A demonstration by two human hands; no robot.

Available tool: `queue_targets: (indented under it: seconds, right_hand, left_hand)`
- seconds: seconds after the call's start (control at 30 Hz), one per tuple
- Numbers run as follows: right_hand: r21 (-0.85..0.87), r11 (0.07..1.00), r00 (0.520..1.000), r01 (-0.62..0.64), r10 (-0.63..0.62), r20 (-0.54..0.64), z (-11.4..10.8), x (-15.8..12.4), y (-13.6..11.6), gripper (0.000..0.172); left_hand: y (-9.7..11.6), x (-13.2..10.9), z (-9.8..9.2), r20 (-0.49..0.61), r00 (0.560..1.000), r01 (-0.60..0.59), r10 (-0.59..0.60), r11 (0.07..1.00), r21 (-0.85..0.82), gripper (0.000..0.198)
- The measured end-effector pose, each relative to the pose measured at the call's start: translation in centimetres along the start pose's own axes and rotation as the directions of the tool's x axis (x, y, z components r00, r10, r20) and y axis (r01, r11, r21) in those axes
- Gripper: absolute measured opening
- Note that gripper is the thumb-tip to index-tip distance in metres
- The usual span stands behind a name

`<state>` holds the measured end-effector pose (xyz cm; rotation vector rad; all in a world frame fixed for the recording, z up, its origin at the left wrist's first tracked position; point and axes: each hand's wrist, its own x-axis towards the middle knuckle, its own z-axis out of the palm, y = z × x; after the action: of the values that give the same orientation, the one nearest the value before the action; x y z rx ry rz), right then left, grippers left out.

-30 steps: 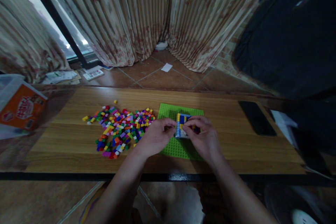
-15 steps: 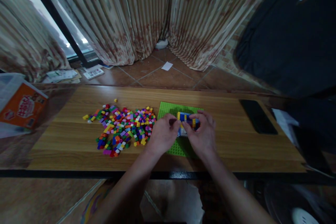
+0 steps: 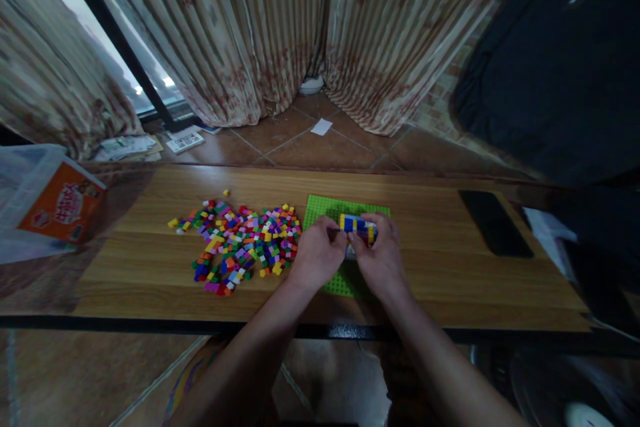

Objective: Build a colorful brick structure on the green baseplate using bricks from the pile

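Observation:
A block build (image 3: 354,222) of blue, yellow and white bricks is between my hands, over the green studded baseplate (image 3: 324,205). My right hand (image 3: 383,250) is wrapped round its right side, thumb on the near face. On the left, my left hand (image 3: 323,247) has thumb and fingers pinched together at the build's near left corner; whatever lies between those fingertips is too small to make out. The fingers hide part of the build's near side. Left of the baseplate spreads a pile of small loose bricks (image 3: 240,240) in many colours.
The wooden table (image 3: 435,293) carries a black phone-like slab (image 3: 495,223) at the right, with white paper (image 3: 547,233) beyond it. A clear plastic tub (image 3: 25,173) with an orange label stands off the left end. Curtains hang behind.
The whole view has shifted slightly. My right hand's fingers have drawn in closer around the build, and my left hand stays pinched at its left side.

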<state>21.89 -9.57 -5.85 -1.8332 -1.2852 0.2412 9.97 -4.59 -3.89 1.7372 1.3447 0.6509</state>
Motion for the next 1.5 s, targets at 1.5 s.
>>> queue_targets:
  seconds: [1.5]
  right_hand:
    - [0.226,0.928,0.882,0.295,-0.355,0.308,4.6,-3.8,-6.7,0.023]
  left_hand:
    - [-4.5,0.4,-11.1,-0.187,0.977,-0.12,0.101,0.988,-0.095,0.017]
